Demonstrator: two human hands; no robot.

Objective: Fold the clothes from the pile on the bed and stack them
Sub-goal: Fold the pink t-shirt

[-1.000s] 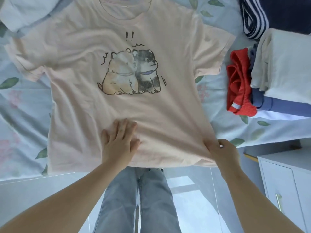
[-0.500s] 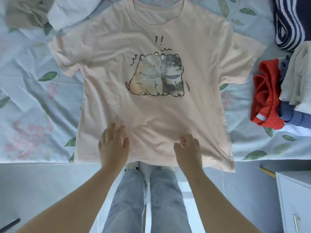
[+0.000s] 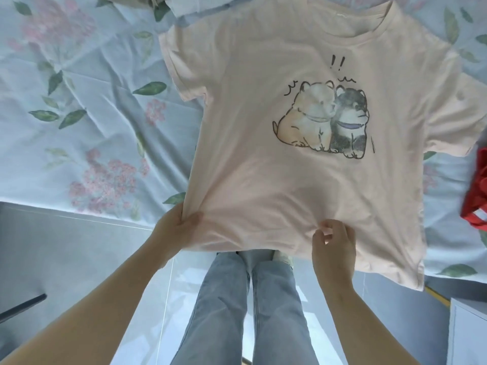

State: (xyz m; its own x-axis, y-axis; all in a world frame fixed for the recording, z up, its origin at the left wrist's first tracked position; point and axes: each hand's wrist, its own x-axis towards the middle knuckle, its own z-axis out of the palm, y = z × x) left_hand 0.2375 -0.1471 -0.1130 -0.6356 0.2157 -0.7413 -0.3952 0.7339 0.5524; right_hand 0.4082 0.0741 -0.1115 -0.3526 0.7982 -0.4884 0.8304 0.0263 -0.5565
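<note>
Below the hem of the T-shirt (image 3: 263, 180) stood pale denim legs (image 3: 232, 312) on a glossy floor (image 3: 79, 259). The left hand (image 3: 176, 227) pinched the hem's left corner, soft cloth bunched in its grip. The right hand (image 3: 333, 248) curled at mid-hem, its grip impossible to judge. Beyond both, the peach cotton T-shirt, printed with two cartoon dogs, lay flat on the creased floral bed sheet (image 3: 92, 101), a red garment (image 3: 478, 206) just right of it.

White cabinet (image 3: 469, 335) beside pale glossy floor (image 3: 66, 248)
</note>
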